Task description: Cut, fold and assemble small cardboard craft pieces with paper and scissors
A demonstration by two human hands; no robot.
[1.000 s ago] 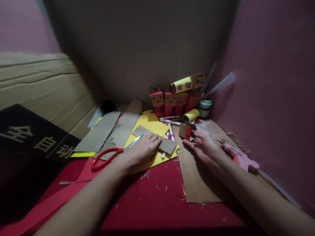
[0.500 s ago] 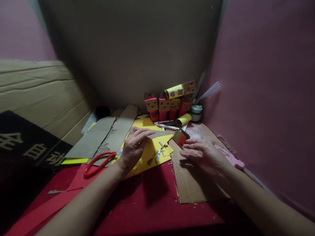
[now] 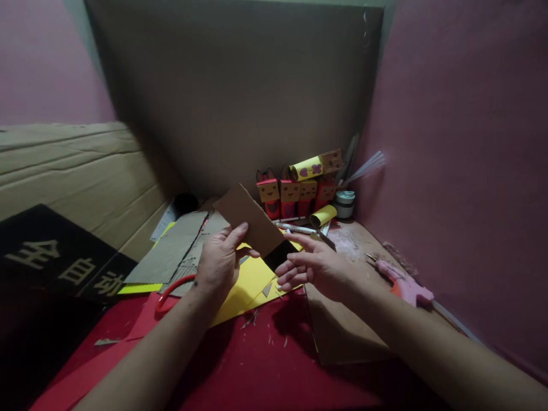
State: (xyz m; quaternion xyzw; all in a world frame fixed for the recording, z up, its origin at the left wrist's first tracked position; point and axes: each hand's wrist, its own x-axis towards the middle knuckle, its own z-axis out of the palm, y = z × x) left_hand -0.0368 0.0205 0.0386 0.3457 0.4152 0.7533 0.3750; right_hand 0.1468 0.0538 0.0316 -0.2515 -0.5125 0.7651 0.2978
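My left hand [image 3: 219,257] pinches a flat brown cardboard piece [image 3: 250,220] between thumb and fingers, tilted up above the yellow paper [image 3: 242,291]. My right hand [image 3: 314,262] is beside the cardboard's lower right end, palm turned toward it, fingers stretched out and holding nothing. Just behind that hand a small box-like cardboard piece [image 3: 324,240] is partly hidden. Red-handled scissors [image 3: 165,299] lie left of my left forearm, their blades out of sight.
Cardboard figures with drawn faces [image 3: 290,191] stand at the back beside a lidded jar [image 3: 344,204]. A yellow paper tube [image 3: 323,216] lies before them. A pink glue gun [image 3: 405,282] rests at right on a cardboard sheet [image 3: 342,337]. Corrugated cardboard [image 3: 166,251] lies left.
My left hand has raised and turned the cardboard piece so its flat face shows. The right hand has moved left toward it. The view has shifted slightly, showing more of the glue gun.
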